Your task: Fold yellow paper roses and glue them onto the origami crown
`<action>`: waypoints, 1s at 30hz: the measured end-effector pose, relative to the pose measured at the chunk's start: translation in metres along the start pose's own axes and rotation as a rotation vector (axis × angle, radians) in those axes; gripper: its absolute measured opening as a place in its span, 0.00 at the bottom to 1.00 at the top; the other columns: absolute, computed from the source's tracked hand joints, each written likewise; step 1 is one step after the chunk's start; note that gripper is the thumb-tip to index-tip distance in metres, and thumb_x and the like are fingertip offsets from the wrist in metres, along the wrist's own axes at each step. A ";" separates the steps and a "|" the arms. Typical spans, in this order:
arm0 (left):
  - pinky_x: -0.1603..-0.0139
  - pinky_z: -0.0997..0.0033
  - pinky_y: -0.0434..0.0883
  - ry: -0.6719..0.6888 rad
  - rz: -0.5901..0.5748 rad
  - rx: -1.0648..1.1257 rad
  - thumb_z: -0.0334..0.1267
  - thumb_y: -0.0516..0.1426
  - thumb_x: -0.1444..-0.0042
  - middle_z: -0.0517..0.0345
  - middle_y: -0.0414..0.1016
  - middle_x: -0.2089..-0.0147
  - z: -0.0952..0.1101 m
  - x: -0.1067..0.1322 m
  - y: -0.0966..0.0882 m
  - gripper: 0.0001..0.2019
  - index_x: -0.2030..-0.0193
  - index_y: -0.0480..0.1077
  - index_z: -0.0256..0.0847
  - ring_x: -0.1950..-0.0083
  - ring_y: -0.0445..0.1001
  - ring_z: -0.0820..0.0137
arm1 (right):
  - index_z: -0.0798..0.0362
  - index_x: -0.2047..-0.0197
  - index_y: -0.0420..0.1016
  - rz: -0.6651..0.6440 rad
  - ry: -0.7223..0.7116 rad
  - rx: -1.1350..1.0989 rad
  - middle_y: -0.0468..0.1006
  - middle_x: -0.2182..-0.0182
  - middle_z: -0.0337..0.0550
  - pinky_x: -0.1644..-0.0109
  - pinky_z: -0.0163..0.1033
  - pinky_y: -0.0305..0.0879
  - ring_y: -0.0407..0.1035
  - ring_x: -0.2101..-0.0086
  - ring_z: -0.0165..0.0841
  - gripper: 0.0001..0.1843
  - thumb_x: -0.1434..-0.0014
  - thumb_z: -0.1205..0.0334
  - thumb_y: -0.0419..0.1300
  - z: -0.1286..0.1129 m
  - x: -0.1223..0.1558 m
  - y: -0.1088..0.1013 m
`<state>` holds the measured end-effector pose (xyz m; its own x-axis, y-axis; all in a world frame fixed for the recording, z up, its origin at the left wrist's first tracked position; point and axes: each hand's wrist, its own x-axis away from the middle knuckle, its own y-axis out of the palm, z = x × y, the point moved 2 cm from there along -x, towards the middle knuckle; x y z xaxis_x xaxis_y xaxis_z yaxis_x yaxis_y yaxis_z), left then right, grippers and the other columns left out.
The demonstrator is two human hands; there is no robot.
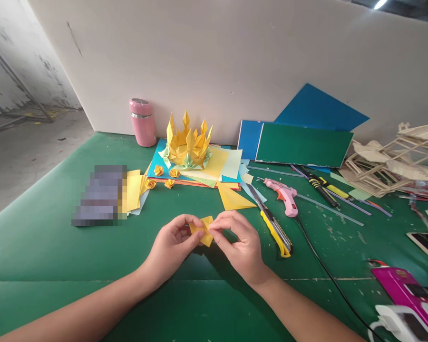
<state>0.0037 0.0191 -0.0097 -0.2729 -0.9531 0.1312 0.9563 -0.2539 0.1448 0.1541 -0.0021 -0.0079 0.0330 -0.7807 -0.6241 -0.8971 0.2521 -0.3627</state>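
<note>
My left hand and my right hand meet over the green table, both pinching a small folded piece of yellow paper. The fingers of each hand are closed on its edges, and the paper is held just above the table surface. Behind it a yellow paper triangle lies flat. Further back stands a yellow folded paper crown on a stack of coloured sheets, with small yellow paper roses beside it.
A yellow utility knife and a pink glue gun with a black cord lie right of my hands. A pink flask stands at the back wall. Blue and green boards, wooden stick models and a magenta device fill the right side.
</note>
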 end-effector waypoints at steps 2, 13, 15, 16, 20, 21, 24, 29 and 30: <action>0.69 0.74 0.71 -0.014 0.019 -0.028 0.44 0.65 0.58 0.63 0.72 0.72 0.000 0.001 -0.001 0.13 0.70 0.70 0.39 0.72 0.71 0.75 | 0.50 0.67 0.74 -0.027 -0.082 0.040 0.73 0.70 0.41 0.64 0.36 0.70 0.71 0.68 0.30 0.06 0.43 0.71 0.59 0.001 0.000 -0.001; 0.71 0.75 0.73 0.003 0.061 -0.037 0.41 0.65 0.59 0.60 0.76 0.71 0.000 0.000 -0.002 0.11 0.70 0.73 0.40 0.73 0.73 0.73 | 0.52 0.66 0.75 -0.124 -0.173 0.107 0.76 0.71 0.43 0.64 0.35 0.70 0.71 0.69 0.31 0.06 0.41 0.71 0.59 0.005 -0.001 -0.001; 0.71 0.75 0.73 0.023 0.058 -0.037 0.41 0.65 0.58 0.60 0.76 0.70 0.000 0.000 -0.003 0.09 0.69 0.74 0.40 0.72 0.73 0.73 | 0.52 0.66 0.75 -0.134 -0.175 0.111 0.76 0.71 0.43 0.64 0.35 0.70 0.71 0.69 0.31 0.06 0.41 0.71 0.59 0.005 -0.001 -0.001; 0.70 0.75 0.73 0.035 0.051 -0.048 0.40 0.64 0.57 0.59 0.77 0.69 -0.001 -0.001 -0.003 0.09 0.69 0.75 0.41 0.71 0.73 0.72 | 0.52 0.66 0.75 -0.135 -0.178 0.115 0.77 0.70 0.43 0.64 0.36 0.70 0.71 0.69 0.31 0.06 0.41 0.71 0.59 0.006 -0.001 -0.001; 0.69 0.73 0.74 0.092 0.031 -0.141 0.40 0.62 0.55 0.57 0.77 0.66 -0.003 -0.002 -0.005 0.08 0.67 0.79 0.42 0.70 0.74 0.71 | 0.52 0.66 0.75 -0.128 -0.207 0.139 0.77 0.70 0.43 0.64 0.35 0.71 0.72 0.69 0.31 0.06 0.41 0.71 0.58 0.005 -0.001 -0.002; 0.69 0.73 0.74 0.102 0.033 -0.155 0.40 0.62 0.55 0.57 0.77 0.66 -0.003 -0.002 -0.006 0.08 0.67 0.79 0.43 0.70 0.74 0.70 | 0.52 0.66 0.75 -0.127 -0.216 0.145 0.77 0.70 0.43 0.64 0.35 0.71 0.72 0.69 0.31 0.06 0.41 0.71 0.58 0.004 -0.001 -0.002; 0.68 0.72 0.74 0.115 0.038 -0.175 0.39 0.62 0.54 0.57 0.77 0.66 -0.004 -0.002 -0.007 0.07 0.67 0.79 0.44 0.68 0.75 0.69 | 0.52 0.65 0.75 -0.128 -0.234 0.171 0.77 0.70 0.43 0.64 0.35 0.71 0.72 0.69 0.31 0.06 0.41 0.71 0.58 0.004 -0.001 -0.002; 0.69 0.72 0.73 0.078 0.035 -0.169 0.40 0.62 0.54 0.57 0.76 0.66 -0.002 -0.001 -0.005 0.08 0.67 0.79 0.42 0.70 0.74 0.71 | 0.52 0.65 0.75 -0.147 -0.250 0.185 0.77 0.70 0.44 0.65 0.35 0.71 0.72 0.69 0.31 0.06 0.40 0.70 0.58 0.003 -0.001 -0.001; 0.69 0.72 0.73 0.066 0.029 -0.157 0.40 0.62 0.55 0.57 0.76 0.66 -0.002 -0.001 -0.004 0.08 0.67 0.78 0.42 0.70 0.73 0.71 | 0.52 0.65 0.75 -0.150 -0.252 0.182 0.77 0.70 0.44 0.65 0.35 0.71 0.72 0.69 0.31 0.06 0.40 0.70 0.58 0.003 -0.001 -0.002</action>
<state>-0.0001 0.0207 -0.0122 -0.2426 -0.9677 0.0679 0.9697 -0.2441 -0.0138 0.1566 -0.0001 -0.0087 0.2866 -0.6569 -0.6974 -0.7817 0.2605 -0.5666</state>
